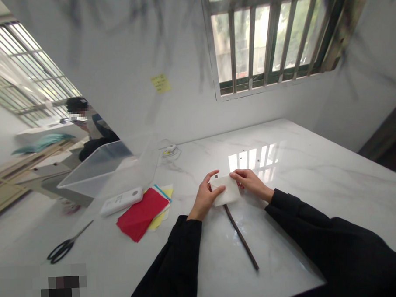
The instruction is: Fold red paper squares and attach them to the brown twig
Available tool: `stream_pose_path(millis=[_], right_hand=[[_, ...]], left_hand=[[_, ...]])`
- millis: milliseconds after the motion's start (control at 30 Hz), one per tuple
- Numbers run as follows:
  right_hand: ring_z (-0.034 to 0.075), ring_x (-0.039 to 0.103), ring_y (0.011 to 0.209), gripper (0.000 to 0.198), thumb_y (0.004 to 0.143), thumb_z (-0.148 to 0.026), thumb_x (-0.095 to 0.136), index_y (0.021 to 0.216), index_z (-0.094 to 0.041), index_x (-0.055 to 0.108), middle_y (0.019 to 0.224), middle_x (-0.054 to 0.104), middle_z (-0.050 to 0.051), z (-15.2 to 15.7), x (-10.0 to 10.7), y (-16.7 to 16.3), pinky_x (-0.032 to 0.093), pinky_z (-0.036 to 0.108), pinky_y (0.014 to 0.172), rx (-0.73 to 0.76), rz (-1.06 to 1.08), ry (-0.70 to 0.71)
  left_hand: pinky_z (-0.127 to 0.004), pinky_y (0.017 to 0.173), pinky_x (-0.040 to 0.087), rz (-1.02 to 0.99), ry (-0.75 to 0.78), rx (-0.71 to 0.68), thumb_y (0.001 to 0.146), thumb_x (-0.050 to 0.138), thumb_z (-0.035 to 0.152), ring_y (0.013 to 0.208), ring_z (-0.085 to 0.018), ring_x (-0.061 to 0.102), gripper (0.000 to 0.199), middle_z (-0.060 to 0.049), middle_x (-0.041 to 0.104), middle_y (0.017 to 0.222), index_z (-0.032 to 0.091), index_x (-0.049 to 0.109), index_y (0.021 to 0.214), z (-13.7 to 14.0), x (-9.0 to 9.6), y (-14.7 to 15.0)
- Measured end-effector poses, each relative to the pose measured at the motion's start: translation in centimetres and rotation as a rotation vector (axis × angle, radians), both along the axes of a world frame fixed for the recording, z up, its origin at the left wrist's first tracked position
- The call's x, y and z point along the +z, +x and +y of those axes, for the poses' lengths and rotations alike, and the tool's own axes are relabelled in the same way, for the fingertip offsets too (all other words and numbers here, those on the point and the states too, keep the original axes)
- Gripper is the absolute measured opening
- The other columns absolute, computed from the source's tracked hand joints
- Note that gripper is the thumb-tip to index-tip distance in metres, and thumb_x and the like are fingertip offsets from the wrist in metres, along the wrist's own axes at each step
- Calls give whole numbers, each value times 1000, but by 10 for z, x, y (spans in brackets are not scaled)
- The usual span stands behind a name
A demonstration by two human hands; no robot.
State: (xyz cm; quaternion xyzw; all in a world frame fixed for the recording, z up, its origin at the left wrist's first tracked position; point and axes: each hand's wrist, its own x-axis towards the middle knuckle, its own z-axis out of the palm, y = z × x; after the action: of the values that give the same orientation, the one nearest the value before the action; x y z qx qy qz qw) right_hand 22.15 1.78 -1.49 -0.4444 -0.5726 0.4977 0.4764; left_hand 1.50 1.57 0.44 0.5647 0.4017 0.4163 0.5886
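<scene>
My left hand [206, 196] grips the left side of a piece of white paper [228, 191], its thumb lying across the front and its index finger raised behind. At the upper right corner, my right hand [248, 183] pinches the same paper between thumb and fingers. A thin dark brown stick [240, 236] lies on the white marbled table, running from under the paper toward the table's front. Its far tip shows just past the paper's top edge. The fingers behind the paper are partly hidden.
Left of my hands lie red paper sheets [142, 214] over yellow paper [160, 219], a white oblong device [122, 201] and black-handled scissors [69, 246]. Behind them stands a clear plastic bin [101, 177]. A coiled cable [169, 150] lies near the wall. A person [97, 126] sits far left.
</scene>
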Motion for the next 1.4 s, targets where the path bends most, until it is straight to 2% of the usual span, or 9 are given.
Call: stream_pose_path(millis=[233,333,433,567,700,800,1000,1200,1400], right_hand=[[13,52,59,47,79,-61,73,85,-15,72,68,61,1,2,-1,1,42,27,55,-174,93,0],[13,56,62,46,76,-60,76,87,-15,71,73,64,2,1,1,0,46,27,56,-210,130,-39],[14,60,63,45,73,-57,78,87,-16,67,74,65,2,0,2,-1,48,27,57,-169,116,-88],[13,58,64,42,74,-54,80,83,-17,63,74,65,2,-2,1,-3,45,25,58,-1,48,-78],[13,54,63,44,83,-57,72,90,-14,69,77,66,2,-4,-3,-4,39,24,56,140,-15,-6],[12,51,61,47,84,-60,71,90,-13,71,75,66,2,-4,-4,-4,35,24,53,98,-18,-9],[14,54,63,50,77,-61,74,89,-13,72,75,67,4,-2,1,-2,39,26,55,-68,30,-74],[19,64,71,50,76,-58,77,98,-14,76,88,76,8,-5,2,-3,44,26,58,-21,33,-94],[18,64,67,47,78,-55,76,95,-12,77,83,75,7,-4,-2,-3,44,27,57,-18,30,-31]], left_hand=[[-29,78,57,-21,-60,-14,68,88,30,92,-23,73,87,-13,75,109,18,48,144,0,-3,-1],[-31,79,57,-55,-94,30,65,91,30,91,-24,74,90,-15,76,110,17,48,143,2,-4,-1],[-31,76,57,-105,-95,158,63,91,32,82,-21,73,90,-12,77,102,16,50,141,5,-4,-1],[-29,75,56,-164,-74,259,63,91,34,79,-19,72,87,-10,77,98,16,52,138,8,-2,-3],[-29,73,56,-133,-42,195,66,91,38,75,-18,71,81,-10,78,96,16,54,135,6,-3,-3],[-29,73,56,-141,-47,158,67,91,40,76,-18,71,75,-10,78,94,16,58,130,5,-5,-1],[-31,78,56,-105,-85,50,69,90,39,86,-22,72,59,-13,76,103,14,67,116,5,-9,0],[-33,80,55,8,36,56,70,89,39,87,-24,72,47,-11,77,94,12,73,105,7,-9,-1],[-37,86,56,1,32,14,68,90,35,93,-26,73,54,-14,77,109,12,73,113,1,-1,1]])
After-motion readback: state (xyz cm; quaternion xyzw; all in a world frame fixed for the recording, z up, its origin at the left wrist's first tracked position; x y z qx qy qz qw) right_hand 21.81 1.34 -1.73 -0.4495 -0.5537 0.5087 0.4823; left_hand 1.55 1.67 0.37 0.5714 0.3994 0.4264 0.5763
